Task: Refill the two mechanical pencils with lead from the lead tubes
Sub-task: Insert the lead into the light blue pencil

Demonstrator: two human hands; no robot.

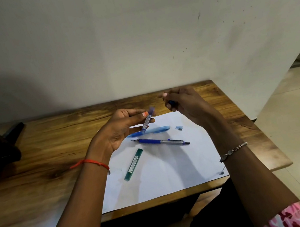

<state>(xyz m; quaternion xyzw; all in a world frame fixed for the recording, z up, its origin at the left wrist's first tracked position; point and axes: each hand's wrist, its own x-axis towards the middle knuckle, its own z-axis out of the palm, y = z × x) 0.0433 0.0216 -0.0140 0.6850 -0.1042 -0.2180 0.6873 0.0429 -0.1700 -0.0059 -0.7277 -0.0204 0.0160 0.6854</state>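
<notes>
Wooden tabletop (pixel 53 147) by a white wall (pixel 134 38): the left hand (pixel 117 132) pinches the blue lead tube (pixel 148 119) between thumb and fingers; the right hand (pixel 182 102) curls its fingers round a small dark blue piece (pixel 171 102). The light blue pencil (pixel 153 130), dark blue pencil (pixel 161 141) and green lead tube (pixel 133 164) lie on the paper (pixel 173 168)

Nothing could be read; print on the blue tube (pixel 147 121) and green tube (pixel 133 164) was too blurred

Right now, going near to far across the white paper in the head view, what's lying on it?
Nearest first: green plastic lead tube → dark blue and silver mechanical pencil → translucent light blue mechanical pencil.
</notes>
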